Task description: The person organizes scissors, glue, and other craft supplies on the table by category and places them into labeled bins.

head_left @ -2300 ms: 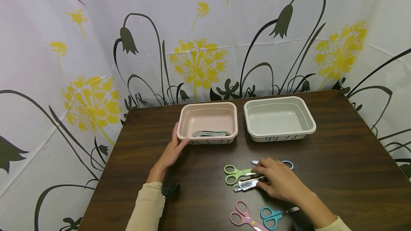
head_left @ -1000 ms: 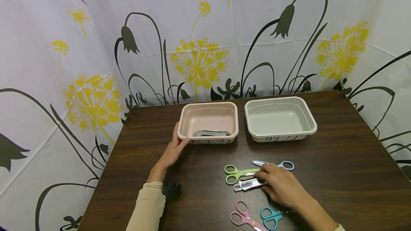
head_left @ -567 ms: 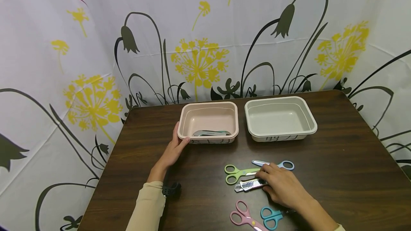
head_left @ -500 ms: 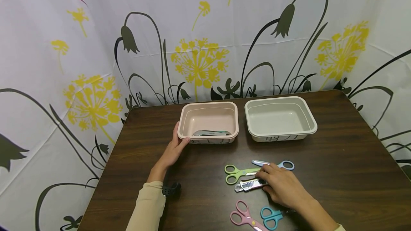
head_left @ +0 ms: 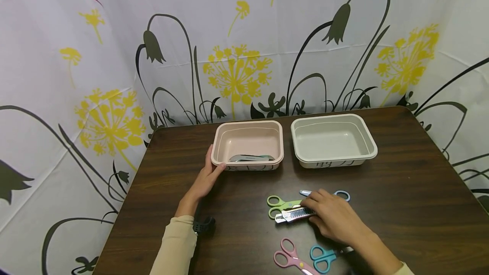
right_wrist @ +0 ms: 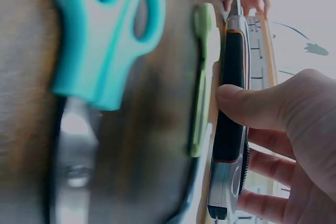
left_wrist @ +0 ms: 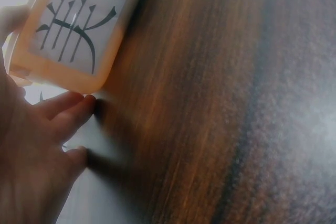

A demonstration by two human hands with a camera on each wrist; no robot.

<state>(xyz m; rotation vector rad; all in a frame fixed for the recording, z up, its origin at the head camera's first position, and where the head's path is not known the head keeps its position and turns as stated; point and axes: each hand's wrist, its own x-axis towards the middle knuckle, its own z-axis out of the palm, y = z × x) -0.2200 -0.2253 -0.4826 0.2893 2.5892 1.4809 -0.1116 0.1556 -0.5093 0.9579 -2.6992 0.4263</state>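
My right hand (head_left: 331,214) grips a black-and-silver utility knife (head_left: 294,214), thumb on one side and fingers on the other. In the right wrist view, the knife (right_wrist: 231,114) is held up beside the green-handled scissors (right_wrist: 203,66); from the head, its front overlaps the green scissors (head_left: 280,205). The blue scissors (head_left: 343,195) lie partly hidden behind my right hand. My left hand (head_left: 204,181) holds the near left corner of the pink box (head_left: 247,125), thumb at the front rim, fingers along the side. A long grey-and-teal item (head_left: 250,158) lies inside that box.
A pale grey-green box (head_left: 332,139) stands right of the pink one. Nearer the front of the dark wooden table (head_left: 416,207) lie pink scissors (head_left: 292,258) and teal scissors (head_left: 322,259). A flowered curtain (head_left: 237,24) hangs behind the table.
My right hand, now holding the utility knife, has risen slightly and shifted left and away from me, so the knife overlaps the green scissors. My left hand stays at the pink box.
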